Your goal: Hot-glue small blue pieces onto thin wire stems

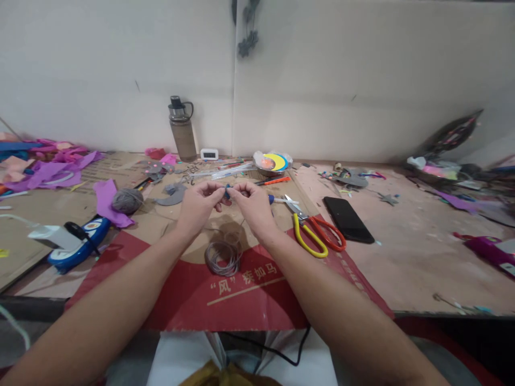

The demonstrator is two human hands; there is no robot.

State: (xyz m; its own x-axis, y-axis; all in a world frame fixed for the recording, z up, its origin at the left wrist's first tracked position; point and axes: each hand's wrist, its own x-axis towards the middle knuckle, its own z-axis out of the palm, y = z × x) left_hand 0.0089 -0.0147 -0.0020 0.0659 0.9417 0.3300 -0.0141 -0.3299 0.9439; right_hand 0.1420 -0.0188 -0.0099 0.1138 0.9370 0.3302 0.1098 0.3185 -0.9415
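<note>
Both of my hands meet above the cardboard, fingertips pinched around one small dark blue piece (227, 192) whose kind I cannot make out. My left hand (202, 199) grips it from the left, and my right hand (250, 203) from the right. Just below them lies a loose coil of thin grey cord (223, 258), with a strand running up toward the hands. Scissors (308, 228) with one yellow and one red handle lie partly spread to the right of my right hand. A grey crescent shape (169, 197) rests left of my left hand.
A black phone (348, 220) lies right of the scissors. On the left are a grey yarn ball (127, 200), a blue power strip (78, 247) and purple scraps (72, 170). A water bottle (183, 131), small white clock (209, 154) and bowl (273, 164) stand along the wall.
</note>
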